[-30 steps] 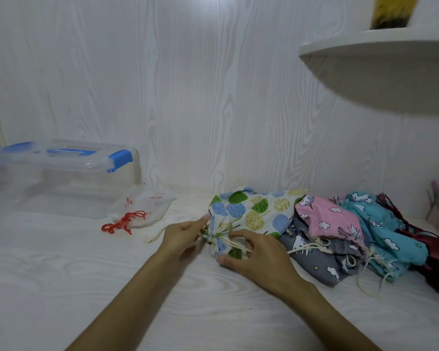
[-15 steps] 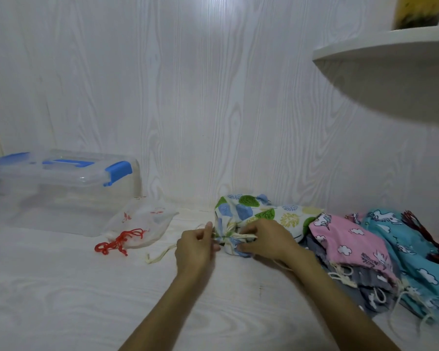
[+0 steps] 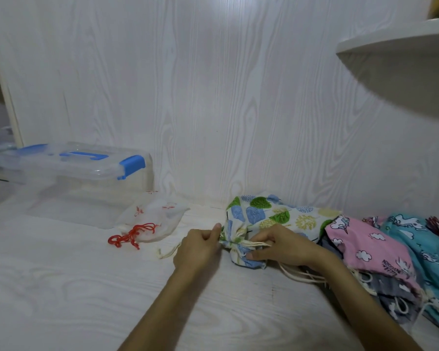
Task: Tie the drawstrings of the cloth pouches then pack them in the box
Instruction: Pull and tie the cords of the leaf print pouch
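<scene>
- Progress: we count 1 pouch that looks finished, the sheer white pouch (image 3: 154,223) with its red cord (image 3: 132,234) bunched at the mouth, lying just in front of the box (image 3: 69,178). We judge nothing packed yet: the box is clear plastic with blue latches, its lid sits on, and we see no pouch inside.
- In hand: the leaf-print pouch (image 3: 269,216), white cloth with green, blue and yellow leaves, lies on the white table (image 3: 61,287) near the wall, its mouth gathered into a tight pucker between the 2 hands.
- Left hand (image 3: 199,245): fingers curled at the gathered mouth, thumb up against it; a cream drawstring (image 3: 167,252) trails out from under this hand, but whether it pinches the cord or the cloth we cannot tell.
- Right hand (image 3: 280,248): thumb and fingers pinch the gathered neck, where cream cords run across; more cord loops lie below the wrist.
- Remaining: a pink pouch (image 3: 370,247), a grey pouch (image 3: 390,297) and a turquoise pouch (image 3: 421,239) lie heaped at the right, cords loose; we judge these untied.
</scene>
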Demonstrator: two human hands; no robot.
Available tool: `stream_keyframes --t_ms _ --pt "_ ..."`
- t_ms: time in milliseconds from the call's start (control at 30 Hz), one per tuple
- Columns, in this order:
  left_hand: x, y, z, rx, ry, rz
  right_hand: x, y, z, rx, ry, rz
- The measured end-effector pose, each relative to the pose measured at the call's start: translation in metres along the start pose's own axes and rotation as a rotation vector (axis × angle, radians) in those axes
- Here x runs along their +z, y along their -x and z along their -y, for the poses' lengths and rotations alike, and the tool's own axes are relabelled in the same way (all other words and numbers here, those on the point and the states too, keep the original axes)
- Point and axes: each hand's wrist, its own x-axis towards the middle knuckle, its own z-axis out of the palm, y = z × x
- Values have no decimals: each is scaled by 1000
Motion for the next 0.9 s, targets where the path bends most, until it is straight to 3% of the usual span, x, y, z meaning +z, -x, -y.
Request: stream_keyframes --t_ms 67,267,400,500,633,700,800,900 --pt "-4 -3 -1 -13 176 23 0 -1 1 -10 -20 16" --pt "1 -5 8 39 341 -45 2 0 6 23 13 6" --pt "-7 -12 -5 -15 668 -82 -1 -1 12 90 43 -133" --pt "-9 -9 -15 -38 949 3 -3 -3 11 188 132 -273" --pt "-5 -1 -24 -25 931 12 1 -4 13 256 296 -407" --pt "-7 2 -29 -11 900 -14 -1 -1 28 217 285 -425" --pt "-10 7 -33 -28 918 10 4 2 54 -5 227 -514" --pt "-14 14 -36 -160 1100 128 25 1 67 -33 390 -530"
